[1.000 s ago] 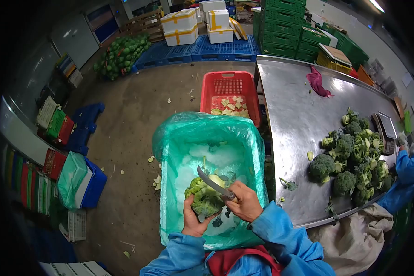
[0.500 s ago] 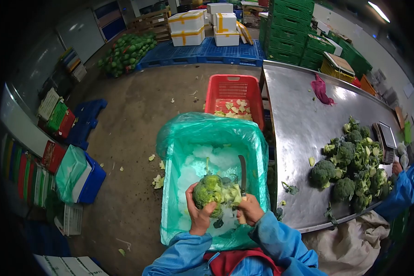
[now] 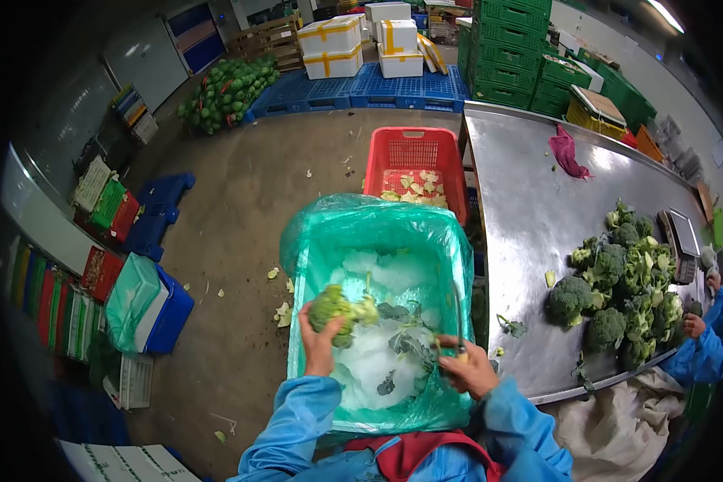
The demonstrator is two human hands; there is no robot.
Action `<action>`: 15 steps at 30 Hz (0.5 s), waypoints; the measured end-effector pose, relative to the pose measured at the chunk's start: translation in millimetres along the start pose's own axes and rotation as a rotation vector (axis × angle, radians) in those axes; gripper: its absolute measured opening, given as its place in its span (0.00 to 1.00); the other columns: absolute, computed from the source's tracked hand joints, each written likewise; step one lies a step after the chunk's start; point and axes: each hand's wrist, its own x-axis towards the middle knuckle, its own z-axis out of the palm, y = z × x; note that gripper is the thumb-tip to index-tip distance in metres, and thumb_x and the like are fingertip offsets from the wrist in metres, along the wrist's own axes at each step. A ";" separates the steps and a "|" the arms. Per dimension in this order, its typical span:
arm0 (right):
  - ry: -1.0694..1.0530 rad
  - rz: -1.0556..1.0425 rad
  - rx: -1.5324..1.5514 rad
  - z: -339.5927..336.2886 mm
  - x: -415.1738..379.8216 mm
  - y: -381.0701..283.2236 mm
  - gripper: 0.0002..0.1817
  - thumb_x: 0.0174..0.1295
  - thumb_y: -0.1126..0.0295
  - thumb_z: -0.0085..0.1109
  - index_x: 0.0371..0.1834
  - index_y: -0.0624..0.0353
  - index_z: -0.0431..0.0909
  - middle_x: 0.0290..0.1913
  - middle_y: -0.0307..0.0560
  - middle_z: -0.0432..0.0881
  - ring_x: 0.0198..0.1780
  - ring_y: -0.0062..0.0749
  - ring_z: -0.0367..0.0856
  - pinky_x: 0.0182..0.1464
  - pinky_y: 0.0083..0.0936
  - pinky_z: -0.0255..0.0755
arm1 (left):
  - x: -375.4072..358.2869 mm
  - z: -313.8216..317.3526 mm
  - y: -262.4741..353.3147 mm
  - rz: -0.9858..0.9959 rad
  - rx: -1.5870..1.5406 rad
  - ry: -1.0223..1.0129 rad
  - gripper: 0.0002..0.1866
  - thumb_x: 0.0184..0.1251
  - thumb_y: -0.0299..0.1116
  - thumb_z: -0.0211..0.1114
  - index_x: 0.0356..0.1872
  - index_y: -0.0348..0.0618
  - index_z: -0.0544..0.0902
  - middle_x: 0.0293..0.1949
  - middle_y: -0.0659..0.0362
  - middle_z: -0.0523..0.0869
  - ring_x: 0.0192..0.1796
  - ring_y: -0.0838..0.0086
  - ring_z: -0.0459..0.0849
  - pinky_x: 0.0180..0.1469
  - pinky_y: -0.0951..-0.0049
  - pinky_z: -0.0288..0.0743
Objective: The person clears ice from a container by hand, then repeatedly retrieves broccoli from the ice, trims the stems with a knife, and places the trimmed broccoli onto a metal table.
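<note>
My left hand (image 3: 320,347) is wrapped round a broccoli head (image 3: 328,310), its pale cut stem facing right. In my right hand (image 3: 469,372) is a knife (image 3: 457,304), blade upright and seen nearly edge-on. Broccoli leaves (image 3: 414,344) trail just left of the right fingers, over the ice. Below both hands stands a crate lined with green plastic (image 3: 297,269), with white ice (image 3: 377,373) inside. A dark loose leaf (image 3: 386,384) rests on the ice.
Beyond the crate is a red basket (image 3: 375,165) with leaf scraps. To the right, a steel table (image 3: 514,241) carries a broccoli pile (image 3: 618,281), a scale (image 3: 683,237) and a pink cloth (image 3: 566,153). Another person's hand (image 3: 693,325) is at the table's right edge.
My hands have moved apart. The broccoli has gone up and left with my left hand; my right hand has shifted right with the knife. Leaves now show between them.
</note>
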 end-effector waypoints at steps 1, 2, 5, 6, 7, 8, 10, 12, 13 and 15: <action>0.005 0.131 -0.122 2.5 5.5 -8.1 0.21 0.56 0.69 0.64 0.52 0.60 0.74 0.39 0.46 0.78 0.35 0.28 0.79 0.38 0.25 0.74 | -4.0 10.5 -1.9 0.029 0.090 -0.106 0.34 0.51 0.30 0.69 0.58 0.44 0.61 0.50 0.53 0.71 0.49 0.68 0.74 0.52 0.70 0.72; 0.039 -0.260 -0.301 12.5 22.0 -4.1 0.22 0.55 0.68 0.64 0.53 0.61 0.74 0.43 0.48 0.77 0.40 0.31 0.78 0.43 0.27 0.73 | -9.8 17.6 -9.7 0.018 0.053 -0.158 0.36 0.48 0.31 0.73 0.58 0.43 0.61 0.50 0.54 0.71 0.51 0.69 0.72 0.54 0.72 0.69; 0.070 -0.665 -0.498 28.4 39.9 -13.4 0.23 0.54 0.67 0.65 0.52 0.62 0.74 0.49 0.50 0.75 0.49 0.38 0.76 0.52 0.28 0.70 | -28.3 34.8 -25.3 -0.023 -0.083 -0.293 0.41 0.46 0.38 0.77 0.58 0.41 0.61 0.50 0.56 0.71 0.52 0.71 0.72 0.56 0.71 0.68; 0.049 -0.681 -0.522 29.2 41.9 -15.6 0.23 0.53 0.66 0.65 0.51 0.63 0.75 0.51 0.51 0.74 0.52 0.40 0.75 0.55 0.28 0.68 | -33.6 40.7 -25.1 -0.029 -0.077 -0.302 0.41 0.46 0.38 0.77 0.58 0.41 0.61 0.50 0.56 0.71 0.52 0.71 0.72 0.56 0.71 0.68; 0.059 -0.676 -0.516 26.7 44.6 -13.2 0.23 0.53 0.66 0.65 0.51 0.63 0.75 0.51 0.51 0.74 0.52 0.40 0.75 0.55 0.28 0.68 | -39.1 45.7 -24.4 0.025 -0.070 -0.341 0.39 0.48 0.39 0.76 0.58 0.41 0.61 0.50 0.57 0.72 0.53 0.71 0.71 0.56 0.72 0.67; 0.046 -0.626 -0.566 22.7 49.6 -8.3 0.22 0.53 0.65 0.65 0.50 0.63 0.76 0.50 0.51 0.75 0.51 0.40 0.75 0.54 0.28 0.68 | -42.4 48.1 -24.8 0.078 -0.064 -0.379 0.38 0.51 0.41 0.74 0.58 0.41 0.61 0.50 0.57 0.72 0.54 0.71 0.71 0.56 0.72 0.66; 0.041 -0.568 -0.613 16.7 54.1 1.1 0.20 0.53 0.65 0.66 0.48 0.62 0.77 0.50 0.52 0.75 0.51 0.40 0.75 0.54 0.27 0.68 | -41.4 47.4 -25.1 0.042 -0.080 -0.393 0.34 0.55 0.41 0.71 0.58 0.41 0.62 0.50 0.57 0.72 0.54 0.72 0.70 0.56 0.73 0.66; 0.034 -0.486 -0.547 14.6 54.4 8.4 0.19 0.53 0.64 0.66 0.46 0.62 0.78 0.48 0.51 0.75 0.50 0.41 0.75 0.53 0.27 0.68 | -39.5 48.4 -24.2 0.010 -0.099 -0.406 0.31 0.58 0.42 0.68 0.57 0.41 0.63 0.50 0.57 0.72 0.54 0.72 0.70 0.56 0.73 0.65; 0.040 -0.482 -0.544 14.2 54.1 8.4 0.19 0.53 0.64 0.66 0.46 0.62 0.78 0.48 0.51 0.75 0.50 0.41 0.75 0.53 0.27 0.68 | -39.2 49.1 -22.7 0.003 -0.031 -0.401 0.27 0.61 0.42 0.64 0.57 0.41 0.64 0.50 0.57 0.72 0.53 0.73 0.70 0.56 0.73 0.65; 0.042 -0.506 -0.525 14.5 52.1 7.8 0.18 0.54 0.63 0.65 0.45 0.61 0.78 0.43 0.47 0.78 0.44 0.37 0.78 0.45 0.26 0.72 | -38.6 49.8 -21.8 -0.011 0.043 -0.403 0.24 0.65 0.41 0.60 0.56 0.41 0.65 0.50 0.57 0.72 0.52 0.73 0.70 0.56 0.74 0.65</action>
